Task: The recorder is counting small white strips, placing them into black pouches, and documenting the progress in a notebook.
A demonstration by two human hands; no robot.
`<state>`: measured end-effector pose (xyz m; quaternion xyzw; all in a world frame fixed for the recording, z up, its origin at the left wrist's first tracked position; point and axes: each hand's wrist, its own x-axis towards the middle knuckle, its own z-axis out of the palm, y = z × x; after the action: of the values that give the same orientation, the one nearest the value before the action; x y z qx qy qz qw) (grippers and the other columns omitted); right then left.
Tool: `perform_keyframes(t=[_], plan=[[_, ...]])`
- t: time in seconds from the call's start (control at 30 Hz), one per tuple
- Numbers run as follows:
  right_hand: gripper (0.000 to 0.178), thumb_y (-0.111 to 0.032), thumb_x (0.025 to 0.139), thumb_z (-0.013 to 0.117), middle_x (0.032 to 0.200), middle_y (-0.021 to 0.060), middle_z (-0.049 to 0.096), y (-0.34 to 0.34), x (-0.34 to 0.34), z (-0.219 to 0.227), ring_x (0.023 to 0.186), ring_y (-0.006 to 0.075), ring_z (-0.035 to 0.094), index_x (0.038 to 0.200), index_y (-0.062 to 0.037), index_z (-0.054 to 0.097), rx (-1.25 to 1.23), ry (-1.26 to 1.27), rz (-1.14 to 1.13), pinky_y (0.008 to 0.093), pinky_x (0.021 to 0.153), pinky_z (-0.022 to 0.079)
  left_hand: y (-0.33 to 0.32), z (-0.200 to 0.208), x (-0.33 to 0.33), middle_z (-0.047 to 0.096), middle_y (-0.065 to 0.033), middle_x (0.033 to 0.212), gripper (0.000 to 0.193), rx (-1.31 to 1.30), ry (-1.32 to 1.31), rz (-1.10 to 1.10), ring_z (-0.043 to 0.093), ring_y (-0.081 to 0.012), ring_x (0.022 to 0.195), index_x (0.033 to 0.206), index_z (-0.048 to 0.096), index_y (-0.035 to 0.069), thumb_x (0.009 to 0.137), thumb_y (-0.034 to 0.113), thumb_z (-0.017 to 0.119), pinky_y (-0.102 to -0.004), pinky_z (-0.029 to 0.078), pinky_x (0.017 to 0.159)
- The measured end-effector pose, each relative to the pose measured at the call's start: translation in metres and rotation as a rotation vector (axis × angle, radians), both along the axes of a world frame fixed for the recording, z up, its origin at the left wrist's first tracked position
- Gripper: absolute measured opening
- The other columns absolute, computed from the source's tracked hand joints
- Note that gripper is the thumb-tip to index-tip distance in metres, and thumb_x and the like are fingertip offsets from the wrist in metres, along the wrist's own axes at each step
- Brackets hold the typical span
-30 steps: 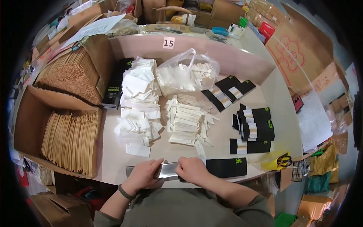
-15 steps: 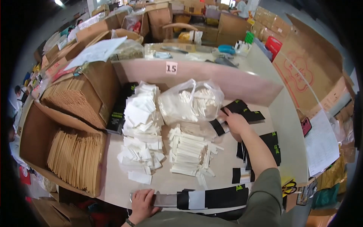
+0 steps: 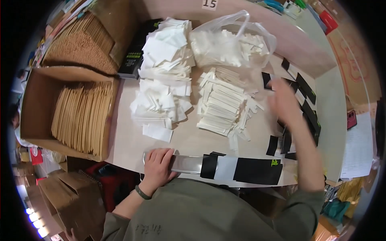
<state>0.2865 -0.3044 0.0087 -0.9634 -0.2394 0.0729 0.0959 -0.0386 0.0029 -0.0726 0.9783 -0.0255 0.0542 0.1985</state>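
Note:
My left hand (image 3: pixel 159 164) is closed around one end of a flat, shiny grey strip (image 3: pixel 186 164) at the table's near edge. The strip's other end runs into a black paper sleeve (image 3: pixel 257 170) with a white band (image 3: pixel 226 168) across it and green print at one corner. My right hand (image 3: pixel 284 102) is over the right side of the table, smeared by motion, and its fingers cannot be made out. Loose black-and-white sleeves (image 3: pixel 306 88) lie around and partly under it. One black end (image 3: pixel 266 80) shows just left of its fingertips.
Mid-table lie a heap of white paper pieces (image 3: pixel 161 96) and a pile of narrow white strips (image 3: pixel 221 106). Behind them is a clear plastic bag (image 3: pixel 235 42) of strips. Cartons (image 3: pixel 108 136) of brown envelopes (image 3: pixel 82 118) stand left. A low partition (image 3: pixel 297 44) borders the back.
My view has tilted down toward the near edge. My right hand has drawn back toward me from the far black sleeves. My left hand keeps its hold on the strip.

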Motion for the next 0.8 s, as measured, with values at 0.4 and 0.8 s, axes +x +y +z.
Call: perform_keyframes(t=[0.4, 0.8], plan=[[0.041, -0.024, 0.070, 0.083, 0.135, 0.0272, 0.051, 0.065, -0.210, -0.056, 0.119, 0.0440, 0.053, 0.087, -0.0001, 0.054, 0.554, 0.107, 0.706, 0.0479, 0.100, 0.045, 0.023, -0.011, 0.007, 0.056, -0.0121, 0.107, 0.067, 0.047, -0.099, -0.134, 0.054, -0.0332, 0.098, 0.123, 0.055, 0.005, 0.062, 0.022, 0.080, -0.0453, 0.042, 0.090], [0.022, -0.019, 0.093, 0.052, 0.115, 0.0114, 0.065, -0.040, 0.059, -0.080, 0.117, 0.0293, 0.058, 0.100, -0.0100, 0.071, -0.286, -0.355, 0.294, 0.0551, 0.100, 0.041, 0.034, -0.047, -0.030, 0.040, -0.0252, 0.141, 0.070, -0.055, -0.252, 0.170, 0.036, -0.0463, 0.132, 0.140, 0.041, 0.001, 0.096, 0.056, 0.045, -0.0562, 0.030, 0.108]])
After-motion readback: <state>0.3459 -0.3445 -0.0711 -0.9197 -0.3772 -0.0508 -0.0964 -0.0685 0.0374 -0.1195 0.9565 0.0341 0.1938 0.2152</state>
